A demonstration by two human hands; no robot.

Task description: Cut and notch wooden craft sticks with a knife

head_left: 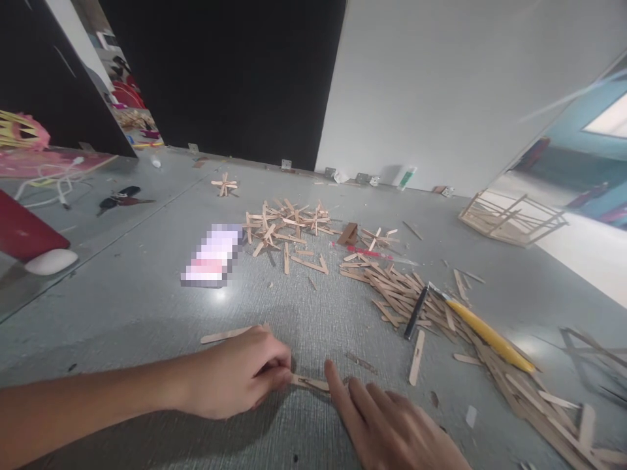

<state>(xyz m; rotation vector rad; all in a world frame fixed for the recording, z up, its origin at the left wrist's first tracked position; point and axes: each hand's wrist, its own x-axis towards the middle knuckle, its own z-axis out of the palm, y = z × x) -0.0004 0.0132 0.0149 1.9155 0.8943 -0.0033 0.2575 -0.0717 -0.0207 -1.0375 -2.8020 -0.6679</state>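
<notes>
Near the front of the grey table, my left hand (240, 375) pinches one end of a wooden stick (309, 383) between thumb and fingers. Dark marks show along the stick's upper face. At its other end rests my right hand (382, 418), palm down, with the index finger stretched out and touching the stick. Another pale stick (223, 336) lies just behind my left hand, partly covered by it. A thin brown scrap (361, 363) lies behind my right fingers.
A large pile of sticks (401, 290) spreads to the right, with a yellow-handled tool (490, 336) and a black pen-like tool (416, 313). Joined sticks (294, 219) lie farther back. A blurred-out phone (213, 256), keys (122, 199) and a white mouse (51, 262) are left.
</notes>
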